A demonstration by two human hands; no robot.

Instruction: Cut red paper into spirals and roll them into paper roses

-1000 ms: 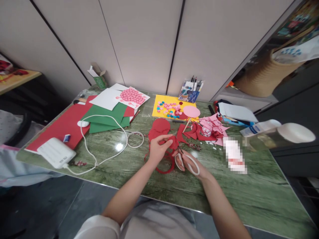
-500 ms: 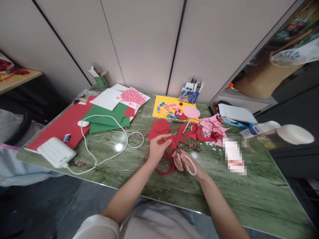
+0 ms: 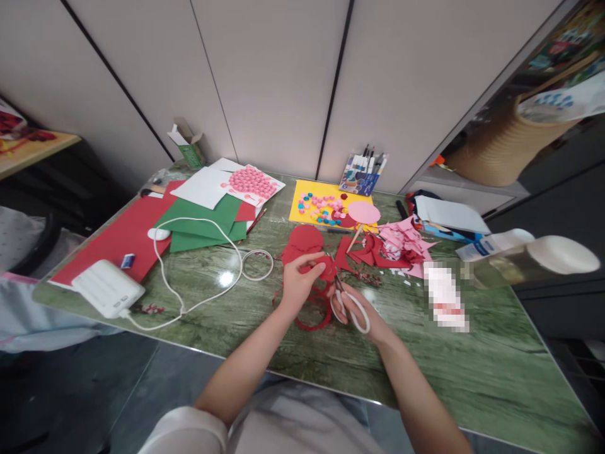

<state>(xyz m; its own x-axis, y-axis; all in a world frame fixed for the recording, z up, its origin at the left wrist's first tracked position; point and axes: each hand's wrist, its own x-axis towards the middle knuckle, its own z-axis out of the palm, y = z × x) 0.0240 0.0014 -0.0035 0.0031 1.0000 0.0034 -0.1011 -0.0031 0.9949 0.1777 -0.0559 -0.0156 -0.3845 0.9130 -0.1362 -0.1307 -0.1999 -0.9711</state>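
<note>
Between the thumb and fingers of my left hand (image 3: 300, 280) is a small piece of red paper (image 3: 327, 267). My right hand (image 3: 362, 312) grips a pair of white-handled scissors (image 3: 358, 310), fingers through the loops. The blades point up and away, at the right edge of the red paper; whether they touch it I cannot tell. Just beyond my left hand lie red paper rounds (image 3: 306, 239). Below the hands, a curled red paper strip (image 3: 316, 326) rests on the green table (image 3: 265, 343).
Red and pink paper scraps (image 3: 401, 243) lie to the right. Behind them is a yellow sheet (image 3: 297, 211) with small pink and blue pieces. A white cable (image 3: 203, 307) loops on the left from a white power bank (image 3: 108, 289). A capped bottle (image 3: 515, 268) stands at right.
The scissors' handles have drawn slightly closer together, and my right hand has shifted a little. My left hand stays in place with the red paper.
</note>
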